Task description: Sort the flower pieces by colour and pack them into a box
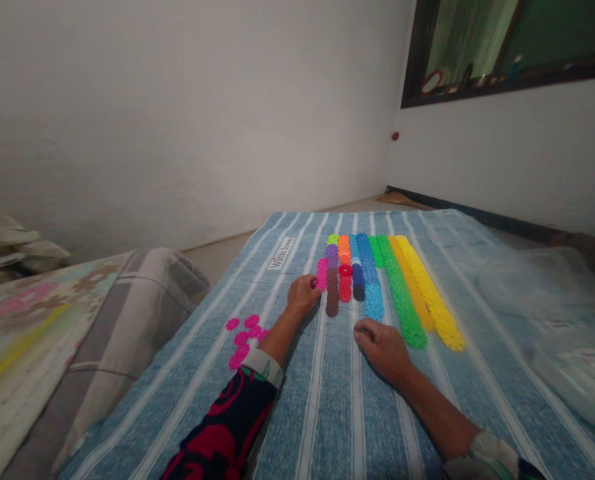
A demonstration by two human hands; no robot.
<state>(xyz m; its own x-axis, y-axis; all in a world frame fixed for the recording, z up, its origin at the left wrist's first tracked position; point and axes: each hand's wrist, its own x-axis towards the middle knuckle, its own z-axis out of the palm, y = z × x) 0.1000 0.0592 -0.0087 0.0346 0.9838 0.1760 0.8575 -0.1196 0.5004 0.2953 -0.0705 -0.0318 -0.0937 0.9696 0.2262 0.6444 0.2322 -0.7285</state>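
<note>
Rows of small overlapping flower-edged discs lie on the striped blue cloth [297, 460]. At the near end of the short pink row [322, 272], my left hand [303, 295] pinches a pink disc [315, 283], mostly hidden by the fingers. My right hand [381, 343] rests on the cloth with fingers curled and nothing visible in them, just below the light blue discs [374, 301]. Loose pink discs [242, 339] are scattered left of my left forearm. Brown discs [332, 297], red discs [345, 287] and dark blue discs [358, 283] form neighbouring rows.
Longer green [402, 307] and yellow [435, 300] rows run on the right. A "With love" label [281, 253] lies at the back left. Clear plastic containers [537, 280] and a filled clear bag or box [582, 380] stand at the right edge. Draped fabric [142, 293] is at left.
</note>
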